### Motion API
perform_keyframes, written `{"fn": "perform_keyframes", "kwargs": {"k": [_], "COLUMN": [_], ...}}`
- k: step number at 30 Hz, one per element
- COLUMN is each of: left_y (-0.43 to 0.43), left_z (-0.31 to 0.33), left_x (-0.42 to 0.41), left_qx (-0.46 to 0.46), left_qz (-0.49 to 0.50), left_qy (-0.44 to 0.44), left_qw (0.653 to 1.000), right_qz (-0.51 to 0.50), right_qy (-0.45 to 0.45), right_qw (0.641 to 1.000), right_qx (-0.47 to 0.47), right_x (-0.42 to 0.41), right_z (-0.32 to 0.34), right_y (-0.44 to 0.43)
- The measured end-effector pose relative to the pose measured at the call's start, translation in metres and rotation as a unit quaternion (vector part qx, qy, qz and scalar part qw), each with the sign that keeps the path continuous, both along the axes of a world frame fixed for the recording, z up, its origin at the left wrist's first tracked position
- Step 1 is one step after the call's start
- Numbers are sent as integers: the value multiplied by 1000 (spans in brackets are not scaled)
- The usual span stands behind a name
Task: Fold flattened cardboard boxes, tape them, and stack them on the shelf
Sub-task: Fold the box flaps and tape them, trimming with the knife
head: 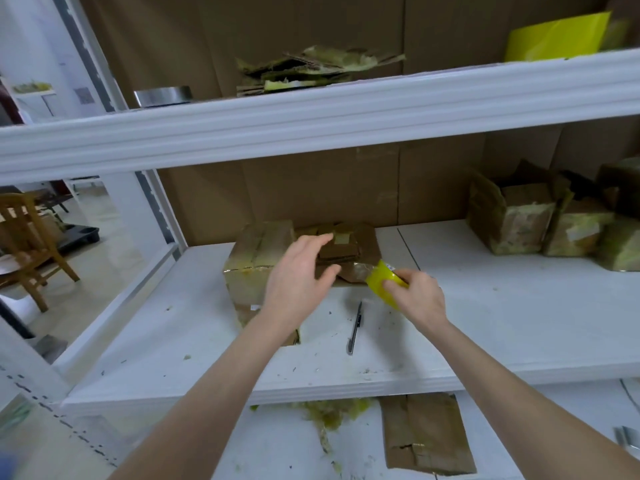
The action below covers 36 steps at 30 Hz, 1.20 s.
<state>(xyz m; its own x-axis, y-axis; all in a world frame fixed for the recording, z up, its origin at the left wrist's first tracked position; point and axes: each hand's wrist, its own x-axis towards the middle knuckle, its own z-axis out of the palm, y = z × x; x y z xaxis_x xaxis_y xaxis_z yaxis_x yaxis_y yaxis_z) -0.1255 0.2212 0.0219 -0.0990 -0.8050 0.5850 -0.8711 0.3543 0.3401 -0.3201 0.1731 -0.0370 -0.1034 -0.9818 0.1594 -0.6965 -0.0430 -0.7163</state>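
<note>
Tbh nothing here is coming out readable. Closest thing is a square black-and-white QR-type code (83, 95) sitting on the white wall (34, 46) top left, way too blurry to scan, and no txt is showing next to it. A tiny white tag (389, 266) is showing on the yellow roll of tape (379, 284) w/ a few dark specks, not legible. A pale sticker (584, 231) is sitting on a brown taped cardboard box (568, 245) on the right, looking blank at this res. A small white label (255, 307) is peeking out on the brown cardboard box in the middle (249, 265), also unreadable.
</note>
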Motion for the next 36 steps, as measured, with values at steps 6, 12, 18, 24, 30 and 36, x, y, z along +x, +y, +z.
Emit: {"fn": "perform_keyframes", "kwargs": {"k": [6,12,18,24,30,36], "left_y": [-26,-17,2,22,28,26], "left_z": [7,25,31,35,34,26], "left_x": [-20,-13,24,65,106,152], "left_qx": [197,110,108,96,80,64], "left_qz": [6,48,65,51,62,96], "left_qy": [245,298,321,344,372,406], "left_qw": [949,947,939,933,923,906], "right_qz": [106,219,392,387,403,304], "right_qy": [-86,-139,-288,-198,-154,-71], "right_qw": [988,964,871,899,900,950], "right_qx": [-73,-57,62,60,65,9], "right_x": [6,7,8,32,64,65], "right_z": [33,47,64,79,92,98], "right_y": [17,18,29,26,31,33]}}
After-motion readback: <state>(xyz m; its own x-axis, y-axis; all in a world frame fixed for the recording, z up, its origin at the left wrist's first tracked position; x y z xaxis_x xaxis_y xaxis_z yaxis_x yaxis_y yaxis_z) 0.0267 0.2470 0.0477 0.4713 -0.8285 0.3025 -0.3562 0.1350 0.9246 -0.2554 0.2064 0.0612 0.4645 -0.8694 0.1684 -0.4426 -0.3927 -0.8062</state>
